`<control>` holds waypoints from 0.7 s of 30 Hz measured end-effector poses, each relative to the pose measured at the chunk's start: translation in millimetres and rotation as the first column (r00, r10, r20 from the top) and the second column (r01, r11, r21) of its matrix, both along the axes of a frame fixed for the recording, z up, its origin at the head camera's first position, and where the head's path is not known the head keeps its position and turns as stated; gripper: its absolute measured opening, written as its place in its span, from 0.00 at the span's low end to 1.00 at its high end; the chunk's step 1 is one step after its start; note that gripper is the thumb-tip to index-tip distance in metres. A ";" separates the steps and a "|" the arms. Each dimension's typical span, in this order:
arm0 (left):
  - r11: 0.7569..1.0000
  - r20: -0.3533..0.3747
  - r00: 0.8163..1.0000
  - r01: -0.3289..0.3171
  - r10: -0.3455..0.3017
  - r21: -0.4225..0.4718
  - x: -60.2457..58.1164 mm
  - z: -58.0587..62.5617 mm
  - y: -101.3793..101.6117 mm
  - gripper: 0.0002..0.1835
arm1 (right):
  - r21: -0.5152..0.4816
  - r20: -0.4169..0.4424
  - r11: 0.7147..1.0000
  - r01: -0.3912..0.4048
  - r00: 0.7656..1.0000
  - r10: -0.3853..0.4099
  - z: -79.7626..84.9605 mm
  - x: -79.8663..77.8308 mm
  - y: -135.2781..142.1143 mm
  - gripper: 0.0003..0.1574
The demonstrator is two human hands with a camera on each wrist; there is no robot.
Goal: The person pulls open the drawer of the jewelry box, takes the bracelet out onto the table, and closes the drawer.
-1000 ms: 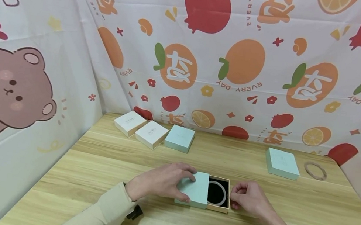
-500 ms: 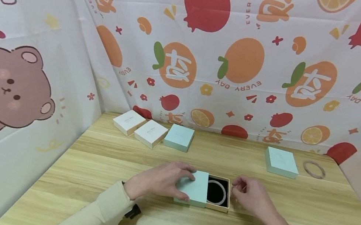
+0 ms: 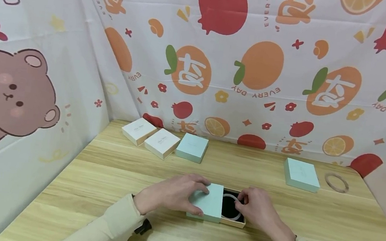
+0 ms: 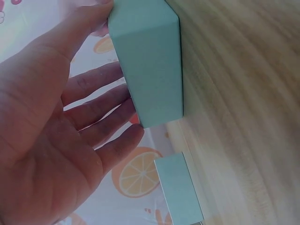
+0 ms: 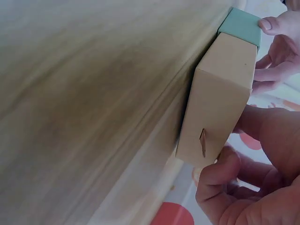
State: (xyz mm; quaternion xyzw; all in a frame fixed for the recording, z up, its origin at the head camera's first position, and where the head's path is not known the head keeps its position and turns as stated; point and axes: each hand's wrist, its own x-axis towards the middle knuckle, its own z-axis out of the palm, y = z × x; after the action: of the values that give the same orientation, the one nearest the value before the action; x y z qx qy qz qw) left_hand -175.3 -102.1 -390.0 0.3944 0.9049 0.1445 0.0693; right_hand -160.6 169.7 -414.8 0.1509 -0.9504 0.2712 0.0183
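A mint-green box sleeve [image 3: 211, 202] lies on the wooden table with its beige drawer [image 3: 232, 223] pulled partway out to the right. My left hand [image 3: 179, 192] holds the sleeve, thumb at the near edge and fingers over the top; the left wrist view shows fingertips along the sleeve's upper edge. Inside the drawer, on black lining, lies a pale bangle [image 3: 229, 195], partly under the sleeve. My right hand [image 3: 261, 208] reaches over the drawer's right end, thumb and forefinger pinching at the bangle's right side. Its fingertips hide part of the ring.
Two white boxes [image 3: 139, 130] and a mint-green box [image 3: 192, 146] stand at the back left. Another mint-green box [image 3: 302, 174] is at the back right, beside a brownish bangle [image 3: 337, 182]. A printed cloth [image 3: 228, 65] hangs behind the table.
My right hand has moved left, from beside the drawer's end to over it, with the fingertips now at the bangle. The left hand and the box stay put.
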 end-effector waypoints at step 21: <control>1.000 0.015 1.000 -0.004 0.004 0.000 -1.1 0.6 0.4 0.29 | -0.475 0.346 0.822 0.315 0.926 -0.155 17.9 -13.4 61.3 0.20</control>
State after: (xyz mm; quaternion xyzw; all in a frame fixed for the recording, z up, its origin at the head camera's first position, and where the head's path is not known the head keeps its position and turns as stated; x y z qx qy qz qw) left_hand -176.4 -101.8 -389.4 0.3917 0.9050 0.1473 0.0759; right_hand -173.9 231.0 -396.9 -0.0209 -0.8442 0.5335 -0.0482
